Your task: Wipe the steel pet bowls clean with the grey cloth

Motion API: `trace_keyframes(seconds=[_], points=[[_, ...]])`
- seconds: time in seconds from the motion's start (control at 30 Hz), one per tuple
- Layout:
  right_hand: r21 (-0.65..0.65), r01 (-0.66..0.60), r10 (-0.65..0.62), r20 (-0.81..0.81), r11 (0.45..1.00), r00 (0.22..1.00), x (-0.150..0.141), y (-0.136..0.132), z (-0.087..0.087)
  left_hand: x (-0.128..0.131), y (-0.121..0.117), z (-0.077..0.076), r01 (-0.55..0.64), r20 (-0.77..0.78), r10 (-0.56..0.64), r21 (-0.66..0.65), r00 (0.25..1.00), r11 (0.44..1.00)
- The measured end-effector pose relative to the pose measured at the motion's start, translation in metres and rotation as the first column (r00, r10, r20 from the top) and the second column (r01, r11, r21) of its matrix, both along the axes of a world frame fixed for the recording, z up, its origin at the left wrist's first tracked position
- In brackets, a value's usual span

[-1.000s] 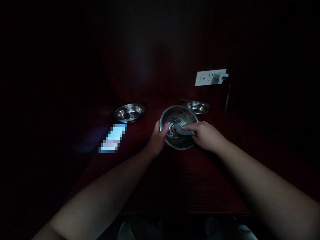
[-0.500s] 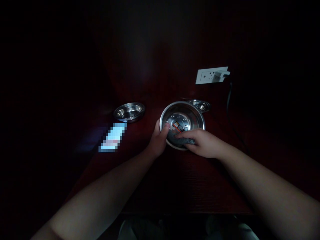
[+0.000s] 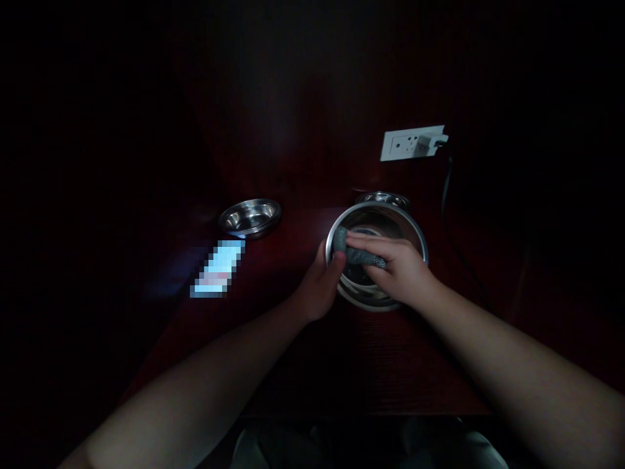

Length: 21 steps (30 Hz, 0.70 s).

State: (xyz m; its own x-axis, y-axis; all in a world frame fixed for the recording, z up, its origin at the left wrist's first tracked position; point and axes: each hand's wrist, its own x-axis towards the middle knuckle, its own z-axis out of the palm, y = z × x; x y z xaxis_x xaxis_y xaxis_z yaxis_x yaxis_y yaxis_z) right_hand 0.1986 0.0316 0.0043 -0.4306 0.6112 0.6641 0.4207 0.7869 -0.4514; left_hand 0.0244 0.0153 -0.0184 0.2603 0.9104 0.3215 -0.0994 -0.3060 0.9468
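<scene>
A deep stainless steel bowl [image 3: 375, 302] is tilted with its opening toward me. My left hand [image 3: 322, 283] grips its left rim, thumb inside and the other fingers hidden behind the wall. Inside the bowl, my right hand [image 3: 398, 264] presses a grey-green cloth [image 3: 359, 254] with a checked end against the left inner wall. Fingers and cloth cover much of the bowl's bottom.
On the dark red table [image 3: 293, 365], a shallow steel dish [image 3: 251, 218] stands at left, beside a glowing, pixelated phone-like screen [image 3: 218, 268]. Another steel dish [image 3: 383, 198] sits behind the bowl. A wall socket [image 3: 413, 143] holds a plug with a hanging cable [image 3: 446, 185].
The bowl has shifted right and slightly toward me. My right hand has moved the cloth from the bowl's near inner side up to its left wall, and the label inside is now covered.
</scene>
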Motion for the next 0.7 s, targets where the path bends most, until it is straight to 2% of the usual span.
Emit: trace_keyframes(seconds=[0.2, 0.33, 0.53, 0.7], points=[[0.068, 0.081, -0.079, -0.041, 0.994, 0.996, 0.001, 0.000, 0.002, 0.000, -0.003, 0.000, 0.018, -0.014, -0.018, -0.017, 1.000, 1.000], [0.121, 0.176, -0.175, -0.021, 0.977, 0.984, 0.004, 0.001, 0.007, 0.000, -0.005, 0.001, 0.017, -0.017, -0.018, -0.029, 1.000, 0.999], [0.227, 0.374, -0.395, 0.051, 0.899, 0.917, 0.011, 0.002, 0.015, 0.001, -0.008, 0.004, 0.001, 0.030, -0.001, -0.029, 1.000, 1.000], [0.315, 0.456, -0.517, 0.145, 0.832, 0.844, 0.012, 0.002, 0.018, 0.000, -0.006, 0.000, -0.018, 0.051, 0.018, 0.003, 0.999, 1.000]])
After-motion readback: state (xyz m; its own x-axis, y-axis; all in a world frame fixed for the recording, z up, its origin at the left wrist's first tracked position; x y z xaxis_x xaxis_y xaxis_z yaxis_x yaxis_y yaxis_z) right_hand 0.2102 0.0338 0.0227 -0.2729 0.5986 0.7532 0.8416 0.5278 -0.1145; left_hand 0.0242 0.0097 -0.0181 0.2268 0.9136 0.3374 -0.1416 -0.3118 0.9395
